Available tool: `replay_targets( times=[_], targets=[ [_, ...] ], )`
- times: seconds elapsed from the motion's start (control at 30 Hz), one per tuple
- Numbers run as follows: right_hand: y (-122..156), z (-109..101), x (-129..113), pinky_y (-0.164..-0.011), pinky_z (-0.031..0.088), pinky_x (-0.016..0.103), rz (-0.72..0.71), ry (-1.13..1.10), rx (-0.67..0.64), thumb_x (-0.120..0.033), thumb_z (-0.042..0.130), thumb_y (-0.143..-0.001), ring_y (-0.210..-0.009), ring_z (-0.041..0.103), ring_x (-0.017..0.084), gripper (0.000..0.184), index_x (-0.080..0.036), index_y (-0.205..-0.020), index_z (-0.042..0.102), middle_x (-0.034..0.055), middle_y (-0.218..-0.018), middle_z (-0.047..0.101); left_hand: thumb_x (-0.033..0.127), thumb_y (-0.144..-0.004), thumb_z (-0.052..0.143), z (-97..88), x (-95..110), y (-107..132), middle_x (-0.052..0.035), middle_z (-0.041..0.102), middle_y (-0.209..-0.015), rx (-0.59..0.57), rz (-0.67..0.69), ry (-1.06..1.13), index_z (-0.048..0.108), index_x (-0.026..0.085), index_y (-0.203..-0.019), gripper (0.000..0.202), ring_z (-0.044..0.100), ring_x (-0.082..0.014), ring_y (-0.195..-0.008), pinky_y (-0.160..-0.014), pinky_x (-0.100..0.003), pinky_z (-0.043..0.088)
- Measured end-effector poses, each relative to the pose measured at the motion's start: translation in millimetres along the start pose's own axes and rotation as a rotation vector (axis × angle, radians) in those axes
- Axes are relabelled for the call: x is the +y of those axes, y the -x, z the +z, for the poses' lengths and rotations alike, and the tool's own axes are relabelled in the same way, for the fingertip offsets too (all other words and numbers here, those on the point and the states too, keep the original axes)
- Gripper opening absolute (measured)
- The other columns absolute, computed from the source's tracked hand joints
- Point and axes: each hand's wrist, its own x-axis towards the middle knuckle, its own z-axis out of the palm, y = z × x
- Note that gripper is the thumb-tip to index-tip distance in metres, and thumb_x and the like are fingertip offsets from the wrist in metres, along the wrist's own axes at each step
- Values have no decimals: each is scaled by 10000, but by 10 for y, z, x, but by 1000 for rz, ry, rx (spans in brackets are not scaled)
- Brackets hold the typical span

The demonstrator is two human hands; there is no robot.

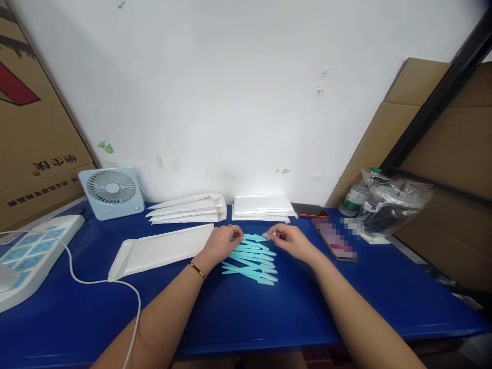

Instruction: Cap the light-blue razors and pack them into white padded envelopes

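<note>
Light-blue plastic sticks point(251, 259) lie in a loose pile at the centre of the frame, on a smooth dark-blue table point(238, 318). They are thin, flat and long, each with one pointed end, and they cross one over another like a fan.

The left hand point(223, 242) is at the upper left edge of the pile. Its fingers are curled, and the tips meet on the end of the topmost stick. A thin gold bracelet point(198, 270) sits on this wrist. The right hand point(289, 240) is at the upper right edge of the pile, and its thumb and forefinger pinch a small grey piece point(267, 236), too small to tell more about it.

Left of the pile lies a flat white padded envelope point(161, 251) with its flap open. Behind it, near the white wall, are two stacks of similar envelopes point(188, 208) point(261, 206). In the left part of the frame stand a square pale-blue fan point(111, 190) with a round grille and a white power strip point(34, 248), with a white cable point(96, 281) curving over the table. Right of the hands lie a dark phone point(309, 210) and a second phone point(336, 242). Further right is a crinkled clear plastic bag point(392, 205) beside a bottle point(355, 197) with a green cap. Brown cardboard point(34, 143) leans at both sides.
</note>
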Motion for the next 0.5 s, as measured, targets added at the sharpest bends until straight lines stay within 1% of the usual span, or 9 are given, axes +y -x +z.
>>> replay_targets(
  times=[0.13,0.3,0.43,0.5],
  targets=[
    [-5,23,-14,-559,401,227,-13,-8,-5,-287,490,-828,-614,514,117,211,-175,-923,641,24,-776,637,315,-834,479,17,12,0,5,668,-866,-10,10,0,626,227,-845,171,592,-161,-824,-686,-246,429],
    [-2,35,-67,-570,413,229,-37,-5,-15,-268,493,-822,-632,533,122,209,-178,-922,654,29,-792,648,320,-831,473,21,46,2,-6,669,-859,-23,2,4,628,218,-857,187,593,-166,-814,-684,-249,434],
    [10,79,-167,-554,406,225,-56,9,-50,-276,513,-820,-607,521,119,199,-185,-912,665,22,-736,629,316,-820,491,37,121,36,-5,676,-854,-19,65,13,643,219,-830,181,593,-164,-816,-712,-254,424],
    [24,63,-192,-546,407,226,-69,-12,-104,-297,534,-816,-596,524,117,196,-190,-903,673,24,-748,636,317,-816,505,49,151,59,5,682,-837,-59,112,36,654,222,-803,177,597,-153,-788,-711,-246,418]
  ],
)
